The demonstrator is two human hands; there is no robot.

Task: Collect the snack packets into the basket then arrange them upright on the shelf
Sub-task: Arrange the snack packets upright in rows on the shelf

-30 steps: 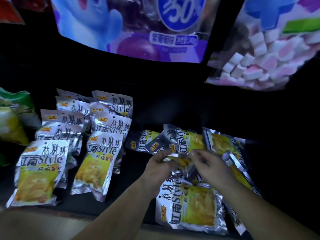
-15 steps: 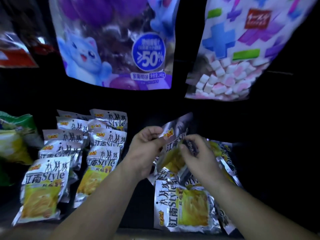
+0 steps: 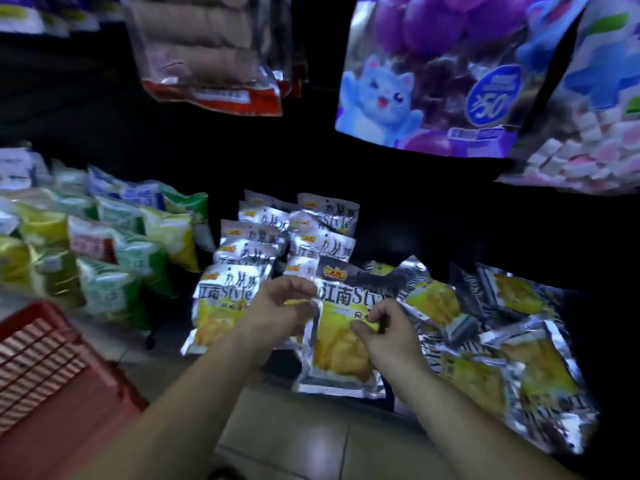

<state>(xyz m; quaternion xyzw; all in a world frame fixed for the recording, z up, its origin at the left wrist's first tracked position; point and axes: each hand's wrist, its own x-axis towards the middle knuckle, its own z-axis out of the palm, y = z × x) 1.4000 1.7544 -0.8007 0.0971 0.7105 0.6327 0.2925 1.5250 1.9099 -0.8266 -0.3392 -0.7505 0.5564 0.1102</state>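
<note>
While the left hand (image 3: 280, 306) pinches its left edge and the right hand (image 3: 384, 336) grips its right side, the silver-and-yellow chip packet (image 3: 337, 351) is held upright at the front of the shelf (image 3: 162, 317). Matching upright packets (image 3: 242, 258) stand in rows just behind it to the left, loose packets (image 3: 502, 344) lie heaped to its right, and the red basket (image 3: 41, 362) sits at lower left.

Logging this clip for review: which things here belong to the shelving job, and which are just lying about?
Job: silver packet, held by left hand and right hand; upright rows of packets; loose heap of packets; red basket.
Lying about: green packets; purple bag and brown bag, hanging above.
</note>
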